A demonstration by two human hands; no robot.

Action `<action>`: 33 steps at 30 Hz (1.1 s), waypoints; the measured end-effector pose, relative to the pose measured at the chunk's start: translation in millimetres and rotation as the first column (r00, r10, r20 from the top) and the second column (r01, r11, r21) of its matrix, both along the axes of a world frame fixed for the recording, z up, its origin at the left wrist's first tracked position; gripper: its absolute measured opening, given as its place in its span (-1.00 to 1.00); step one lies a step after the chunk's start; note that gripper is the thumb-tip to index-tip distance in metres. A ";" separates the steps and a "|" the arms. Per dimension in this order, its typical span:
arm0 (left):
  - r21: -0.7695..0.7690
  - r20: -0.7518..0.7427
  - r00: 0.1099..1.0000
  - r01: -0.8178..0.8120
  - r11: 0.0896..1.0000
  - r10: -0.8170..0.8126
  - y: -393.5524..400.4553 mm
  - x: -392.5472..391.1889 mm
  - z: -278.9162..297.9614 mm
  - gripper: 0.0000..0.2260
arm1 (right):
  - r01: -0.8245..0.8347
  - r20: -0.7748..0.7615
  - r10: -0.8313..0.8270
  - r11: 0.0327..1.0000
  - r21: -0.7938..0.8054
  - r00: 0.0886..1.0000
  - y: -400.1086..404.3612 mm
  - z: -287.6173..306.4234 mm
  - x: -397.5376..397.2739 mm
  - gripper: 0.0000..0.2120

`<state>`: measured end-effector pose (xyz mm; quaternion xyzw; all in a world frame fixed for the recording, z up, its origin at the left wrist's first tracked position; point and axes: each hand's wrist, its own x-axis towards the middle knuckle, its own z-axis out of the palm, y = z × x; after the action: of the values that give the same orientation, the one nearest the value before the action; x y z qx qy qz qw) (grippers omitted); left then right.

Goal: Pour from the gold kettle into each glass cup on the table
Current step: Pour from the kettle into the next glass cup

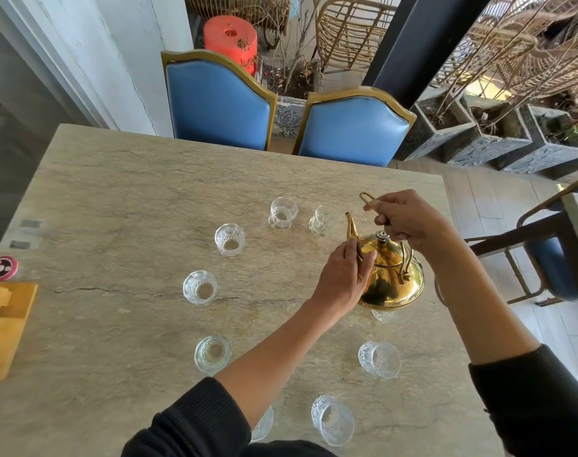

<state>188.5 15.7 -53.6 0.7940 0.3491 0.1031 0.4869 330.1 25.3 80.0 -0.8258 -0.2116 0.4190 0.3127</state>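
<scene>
Aloft, gold kettle [391, 278] in both hands.

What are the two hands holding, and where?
Both are on the gold kettle: the right hand grips its top handle, the left hand holds its side by the spout.
</scene>
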 end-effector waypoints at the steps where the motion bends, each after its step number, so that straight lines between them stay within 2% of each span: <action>1: -0.003 -0.004 1.000 -0.002 1.000 0.002 0.1 -0.2 -0.7 -0.37 | 0.000 0.001 0.000 1.000 0.001 1.000 0.3 0.3 -0.8 -0.79; 5: 0.020 0.000 0.999 -0.032 0.999 0.032 1.0 -1.5 0.2 -0.12 | 0.008 0.004 -0.008 1.000 0.010 1.000 -0.4 0.2 -2.2 -0.78; 7: 0.025 0.007 0.999 -0.036 0.999 0.036 0.5 -1.3 -0.7 -0.07 | 0.012 0.005 -0.012 1.000 0.016 1.000 -1.3 0.6 -2.3 -0.77; 13: 0.033 0.006 0.999 -0.037 0.999 0.037 -3.4 -1.5 -1.1 -0.09 | 0.044 -0.036 -0.042 0.997 0.069 0.998 -16.4 5.2 -4.5 -0.78; 17: 0.040 -0.013 1.000 0.006 0.999 -0.005 -10.2 -3.2 2.4 0.00 | 0.062 -0.057 -0.056 0.993 0.104 0.997 -34.9 9.0 -3.7 -0.79; 22: 0.014 -0.029 0.992 0.126 0.992 -0.126 -28.6 -13.3 15.6 -0.15 | 0.111 -0.086 -0.096 0.978 0.179 0.992 -74.6 13.2 -5.4 -0.80; 24: 0.030 -0.011 0.987 0.161 0.986 -0.161 -40.4 -16.4 18.8 -0.14 | 0.124 -0.076 -0.112 0.977 0.173 0.991 -90.5 15.3 -7.1 -0.80; 33: -0.113 -0.038 0.941 0.331 0.937 -0.337 -88.1 -13.6 25.1 -0.11 | 0.160 -0.027 -0.159 0.986 0.044 0.987 -138.1 16.5 -2.0 -0.82</action>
<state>174.9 -72.4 -28.5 0.8176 0.2278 -0.0223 0.5283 328.1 -112.8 96.5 -0.8277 -0.1509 0.3971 0.3666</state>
